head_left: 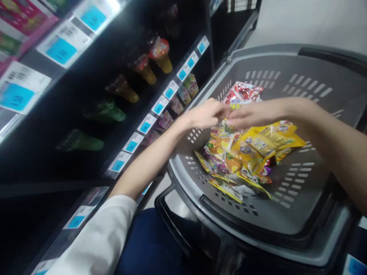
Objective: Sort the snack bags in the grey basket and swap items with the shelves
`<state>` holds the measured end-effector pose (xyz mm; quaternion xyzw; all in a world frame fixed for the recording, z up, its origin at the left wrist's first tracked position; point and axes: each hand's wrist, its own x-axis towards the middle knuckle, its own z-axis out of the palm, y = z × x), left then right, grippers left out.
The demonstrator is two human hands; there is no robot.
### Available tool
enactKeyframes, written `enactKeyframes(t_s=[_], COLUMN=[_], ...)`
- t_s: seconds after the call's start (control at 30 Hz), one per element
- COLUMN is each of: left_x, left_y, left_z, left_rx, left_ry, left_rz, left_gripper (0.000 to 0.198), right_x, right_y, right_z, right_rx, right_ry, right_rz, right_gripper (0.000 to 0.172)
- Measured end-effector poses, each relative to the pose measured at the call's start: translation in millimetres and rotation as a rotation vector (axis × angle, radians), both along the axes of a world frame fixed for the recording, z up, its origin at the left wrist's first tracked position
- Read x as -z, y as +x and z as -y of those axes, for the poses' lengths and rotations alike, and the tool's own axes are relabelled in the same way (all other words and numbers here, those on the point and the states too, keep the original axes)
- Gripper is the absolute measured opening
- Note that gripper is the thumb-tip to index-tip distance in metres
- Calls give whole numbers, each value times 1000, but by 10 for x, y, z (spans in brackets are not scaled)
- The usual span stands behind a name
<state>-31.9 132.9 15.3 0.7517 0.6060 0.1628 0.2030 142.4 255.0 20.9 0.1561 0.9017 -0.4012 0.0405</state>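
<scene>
Both hands meet over a grey shopping basket, fingertips nearly touching. My left hand reaches in from the left with its fingers curled closed. From the right comes my right hand, its fingers and thumb pressed together and slightly blurred. Whatever lies between the fingers is hidden. Just behind the hands shows a red-and-white snack packet. Beneath them a pile of yellow snack packets lies in the basket, with purple-marked packets and fruit-printed packets at the near side.
Dark store shelves with blue-and-white price tags run along the left. Cone-shaped sweet containers stand on one shelf, and small colourful packets on the one below. A black basket handle sticks out close to my knees. Pale floor lies beyond.
</scene>
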Motion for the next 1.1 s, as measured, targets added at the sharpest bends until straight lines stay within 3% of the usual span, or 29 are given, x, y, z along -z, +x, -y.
enactKeyframes(t_s=[0.07, 0.13, 0.27, 0.43, 0.53, 0.63, 0.73, 0.93, 1.1], left_x=[-23, -22, -10, -94, -168, -199, -192, -159, -161], left_y=[-48, -77, -73, 38, 131, 204, 225, 205, 220], left_z=[-18, -48, -107, -126, -111, -93, -90, -120, -119], left_rx=[-183, -357, -571, -728, -671, -597, -679, -762, -810], left_ry=[204, 384, 636, 703, 596, 333, 220, 405, 526], left_rz=[134, 328, 822, 1294, 1494, 1552, 1607, 1598, 1583], left_gripper=[13, 10, 26, 24, 31, 30, 33, 31, 28], right_x=[-116, -200, -258, -270, -251, -207, -156, -81, -153], right_y=[17, 30, 55, -12, -75, -108, -119, -178, -164], right_z=[-52, -53, 66, 302, 405, 451, 441, 329, 307], right_rx=[27, 131, 184, 314, 431, 531, 508, 399, 304], right_ry=[-181, -341, -569, -630, -719, -706, -536, -330, -322], right_rz=[16, -112, -237, -290, -419, -491, -455, -478, -514], right_gripper=[55, 67, 47, 51, 52, 47, 42, 39, 39])
